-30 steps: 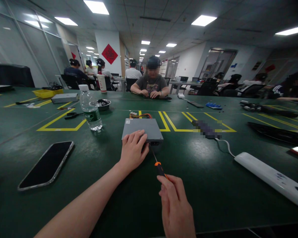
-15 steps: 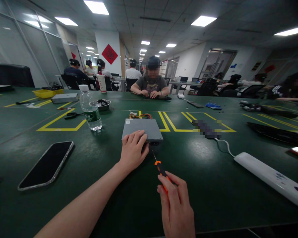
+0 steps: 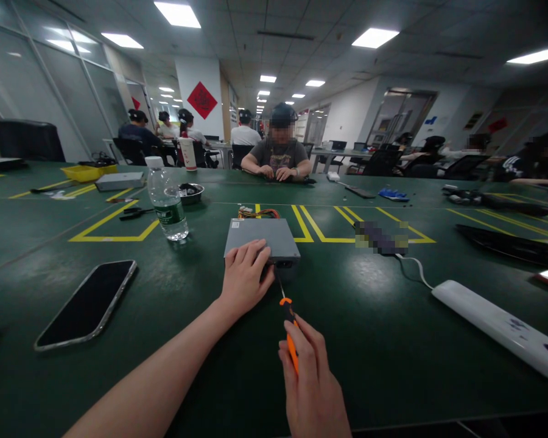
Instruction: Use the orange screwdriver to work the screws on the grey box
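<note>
A grey metal computer power supply (image 3: 265, 234) lies flat on the green table, its coloured cables bunched behind it and a power socket in its near face. My left hand (image 3: 246, 277) is closed over its near left part, fingers on top and thumb at the near face. In my right hand (image 3: 313, 377) is a screwdriver (image 3: 288, 313) with an orange and black handle. Its thin shaft points at the near face of the power supply, beside my left thumb. Whether the tip touches a screw I cannot tell.
Left of the power supply stand a water bottle (image 3: 167, 201) and a metal bowl (image 3: 192, 193); nearer lies a phone (image 3: 86, 304). A white power strip (image 3: 497, 328) with a cable lies on the right. Across the table a person (image 3: 278, 152) sits working.
My right hand has shifted slightly left with the screwdriver, whose handle now stands more in line with the shaft's upward direction. My left hand and the power supply have stayed put.
</note>
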A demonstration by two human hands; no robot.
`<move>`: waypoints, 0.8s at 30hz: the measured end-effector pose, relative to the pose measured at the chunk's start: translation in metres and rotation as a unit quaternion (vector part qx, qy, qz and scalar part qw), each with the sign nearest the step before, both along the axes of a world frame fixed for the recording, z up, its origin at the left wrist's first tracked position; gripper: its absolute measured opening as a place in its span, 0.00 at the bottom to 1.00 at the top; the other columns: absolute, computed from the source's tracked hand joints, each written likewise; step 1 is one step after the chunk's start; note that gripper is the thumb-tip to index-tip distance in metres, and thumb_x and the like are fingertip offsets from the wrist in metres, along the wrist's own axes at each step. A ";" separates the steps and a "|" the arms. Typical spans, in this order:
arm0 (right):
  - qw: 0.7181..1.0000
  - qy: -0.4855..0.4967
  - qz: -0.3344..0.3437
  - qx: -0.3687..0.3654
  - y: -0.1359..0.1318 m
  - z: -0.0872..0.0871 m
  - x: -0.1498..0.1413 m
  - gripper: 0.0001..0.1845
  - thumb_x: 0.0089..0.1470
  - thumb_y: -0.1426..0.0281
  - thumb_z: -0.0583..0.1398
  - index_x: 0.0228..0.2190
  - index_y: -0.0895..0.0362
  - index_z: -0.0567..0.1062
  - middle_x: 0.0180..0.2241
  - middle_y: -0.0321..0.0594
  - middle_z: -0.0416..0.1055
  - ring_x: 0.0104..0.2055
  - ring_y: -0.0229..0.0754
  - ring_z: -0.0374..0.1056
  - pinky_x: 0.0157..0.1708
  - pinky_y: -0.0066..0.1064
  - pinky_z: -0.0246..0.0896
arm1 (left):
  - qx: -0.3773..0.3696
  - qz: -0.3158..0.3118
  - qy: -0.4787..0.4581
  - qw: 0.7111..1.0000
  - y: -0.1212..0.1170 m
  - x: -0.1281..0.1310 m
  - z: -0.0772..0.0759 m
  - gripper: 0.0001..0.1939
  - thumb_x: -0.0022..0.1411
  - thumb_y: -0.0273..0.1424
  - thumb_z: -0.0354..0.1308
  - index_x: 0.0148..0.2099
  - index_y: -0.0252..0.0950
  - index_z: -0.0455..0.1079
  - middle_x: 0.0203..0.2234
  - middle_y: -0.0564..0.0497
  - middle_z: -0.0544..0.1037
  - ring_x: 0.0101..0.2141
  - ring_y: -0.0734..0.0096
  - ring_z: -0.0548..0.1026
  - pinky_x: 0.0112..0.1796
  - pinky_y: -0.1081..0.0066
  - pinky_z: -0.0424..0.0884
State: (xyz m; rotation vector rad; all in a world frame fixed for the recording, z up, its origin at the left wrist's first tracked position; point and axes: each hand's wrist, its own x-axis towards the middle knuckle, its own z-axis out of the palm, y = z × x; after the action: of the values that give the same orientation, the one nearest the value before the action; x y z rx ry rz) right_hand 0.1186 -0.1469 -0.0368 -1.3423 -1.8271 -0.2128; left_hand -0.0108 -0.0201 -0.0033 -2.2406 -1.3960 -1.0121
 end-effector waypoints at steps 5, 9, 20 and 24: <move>1.000 -0.014 0.012 -0.020 0.001 0.007 0.010 0.19 0.63 0.61 0.46 0.48 0.60 0.63 0.36 0.48 0.71 0.32 0.45 0.73 0.26 0.33 0.72 | -0.002 0.004 0.003 1.000 0.000 0.001 0.000 0.13 0.61 0.33 0.49 0.49 0.40 0.64 0.51 0.47 0.70 0.51 0.60 0.64 0.48 0.58 0.55; 1.000 0.000 -0.003 -0.011 -0.001 0.006 0.003 0.17 0.62 0.66 0.46 0.49 0.60 0.63 0.45 0.53 0.66 0.43 0.48 0.70 0.32 0.35 0.72 | 0.000 0.004 0.007 1.000 0.000 0.001 0.000 0.13 0.62 0.33 0.49 0.49 0.40 0.64 0.51 0.47 0.70 0.51 0.61 0.64 0.48 0.58 0.55; 1.000 -0.011 -0.012 -0.025 0.001 0.017 0.017 0.19 0.64 0.60 0.44 0.47 0.57 0.65 0.30 0.41 0.72 0.24 0.39 0.70 0.22 0.28 0.66 | -0.002 -0.001 0.001 1.000 -0.001 0.001 0.002 0.13 0.62 0.33 0.49 0.49 0.40 0.64 0.50 0.47 0.70 0.51 0.60 0.65 0.47 0.59 0.55; 0.999 -0.017 0.009 -0.045 -0.002 0.015 0.014 0.21 0.62 0.58 0.46 0.49 0.59 0.64 0.34 0.45 0.71 0.27 0.42 0.70 0.24 0.31 0.68 | -0.002 0.001 0.001 1.000 0.000 0.000 0.001 0.13 0.61 0.33 0.49 0.49 0.40 0.64 0.51 0.47 0.70 0.51 0.60 0.64 0.47 0.58 0.55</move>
State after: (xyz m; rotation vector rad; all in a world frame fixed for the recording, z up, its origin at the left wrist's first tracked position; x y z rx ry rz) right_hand 0.1323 -0.1494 -0.0222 -1.3910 -1.8947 -0.1468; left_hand -0.0104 -0.0200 -0.0020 -2.2421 -1.4001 -1.0066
